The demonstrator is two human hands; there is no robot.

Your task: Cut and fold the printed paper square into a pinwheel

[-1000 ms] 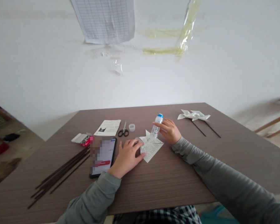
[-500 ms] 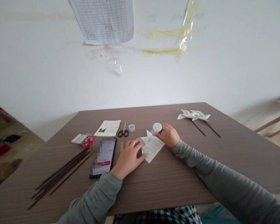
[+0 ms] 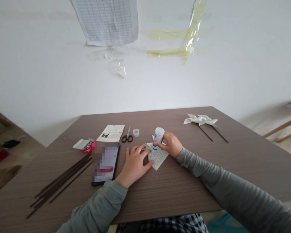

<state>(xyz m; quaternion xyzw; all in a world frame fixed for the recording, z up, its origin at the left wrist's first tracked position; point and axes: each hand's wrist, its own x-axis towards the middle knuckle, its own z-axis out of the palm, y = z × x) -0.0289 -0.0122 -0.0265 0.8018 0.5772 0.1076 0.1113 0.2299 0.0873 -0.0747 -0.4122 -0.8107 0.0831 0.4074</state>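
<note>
My right hand (image 3: 172, 144) is closed round a white glue stick (image 3: 159, 133) with blue print. Its lower end meets the middle of a folded piece of printed paper (image 3: 158, 159), as far as I can see. My left hand (image 3: 135, 164) lies with spread fingers at the paper's left side, fingertips resting on its edge. Part of the paper is covered by both hands. Beyond my left hand, a small translucent cap (image 3: 136, 132) stands beside black-handled scissors (image 3: 127, 137).
A phone (image 3: 106, 165) lies left of my left hand, near several thin brown sticks (image 3: 60, 183) and an opened red-and-white box (image 3: 84, 145). Behind them is a printed sheet (image 3: 111, 133). Two paper pinwheels (image 3: 200, 119) on sticks lie at the right back of the table (image 3: 184, 194).
My right hand has brought the glue stick left and down over the folded paper and tilted it, so its label now shows. My left hand has stayed in place.
</note>
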